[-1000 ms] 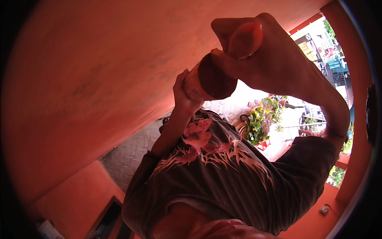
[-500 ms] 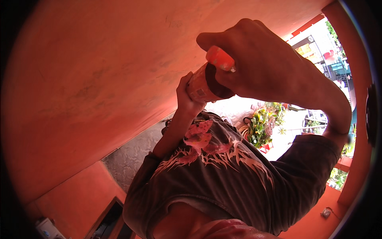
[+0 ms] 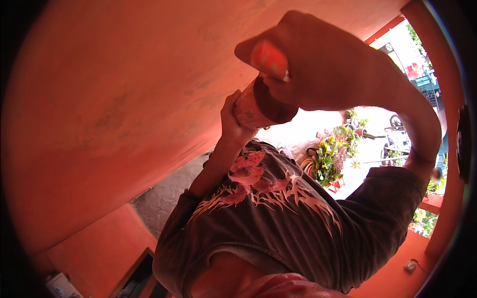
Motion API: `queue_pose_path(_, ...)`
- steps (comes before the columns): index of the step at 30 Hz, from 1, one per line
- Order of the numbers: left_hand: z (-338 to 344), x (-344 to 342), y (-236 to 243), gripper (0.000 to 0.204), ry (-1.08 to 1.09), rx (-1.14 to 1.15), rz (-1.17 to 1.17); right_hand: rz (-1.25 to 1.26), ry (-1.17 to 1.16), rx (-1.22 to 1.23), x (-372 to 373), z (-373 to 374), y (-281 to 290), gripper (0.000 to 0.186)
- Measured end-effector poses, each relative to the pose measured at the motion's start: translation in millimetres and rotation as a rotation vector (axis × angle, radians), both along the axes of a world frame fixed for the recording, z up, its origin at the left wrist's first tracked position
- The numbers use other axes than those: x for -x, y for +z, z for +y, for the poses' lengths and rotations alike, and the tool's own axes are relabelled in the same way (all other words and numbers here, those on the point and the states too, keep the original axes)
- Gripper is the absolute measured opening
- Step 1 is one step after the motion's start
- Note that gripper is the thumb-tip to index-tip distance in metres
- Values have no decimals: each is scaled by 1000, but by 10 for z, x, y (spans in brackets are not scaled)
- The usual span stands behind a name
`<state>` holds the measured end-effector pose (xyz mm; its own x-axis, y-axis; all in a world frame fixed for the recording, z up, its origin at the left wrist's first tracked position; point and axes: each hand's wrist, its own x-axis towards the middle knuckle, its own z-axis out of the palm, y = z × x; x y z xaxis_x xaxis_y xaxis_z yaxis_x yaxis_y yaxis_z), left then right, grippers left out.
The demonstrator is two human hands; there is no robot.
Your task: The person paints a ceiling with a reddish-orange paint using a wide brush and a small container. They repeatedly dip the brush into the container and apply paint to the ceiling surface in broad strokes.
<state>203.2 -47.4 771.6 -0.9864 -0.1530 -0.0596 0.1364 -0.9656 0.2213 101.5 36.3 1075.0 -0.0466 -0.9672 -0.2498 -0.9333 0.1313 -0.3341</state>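
Observation:
My left hand (image 3: 231, 121) is wrapped round a paint can (image 3: 250, 110), holding it tilted in front of my chest. The dark opening of the can faces toward the upper right. Over this opening is my right hand (image 3: 320, 64), closed round a thick orange-red handle (image 3: 269, 57) with worn, pale smears on its end. The fingers and the can hide the other end of the handled tool, so its kind does not show. My right fingers are close to the can's rim; whether they touch it I cannot tell.
An orange-red wall (image 3: 119, 104) with dark stains rises close on the left. Grey floor (image 3: 161, 201) shows beside my left arm. Green potted plants (image 3: 329, 156) stand in bright light on the right, with a parked motorcycle (image 3: 396, 122) beyond them.
My right hand has moved up and slightly left with the handle, which is a little blurred. My left hand and the can have hardly moved.

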Motion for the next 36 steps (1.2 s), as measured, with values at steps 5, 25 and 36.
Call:
queue_pose_path(5, -31, -19, -88, 55, -46, -35, 88, -350, 171, -6, 258, -73, 28, 13)
queue_pose_path(25, -11, -34, 54, 61, 78, 19, -143, -404, 411, -95, 367, -12, 106, 12)
queue_pose_path(36, -53, -49, 15, 68, -25, 15, 184, -808, 129, 273, 851, 196, -161, 6)
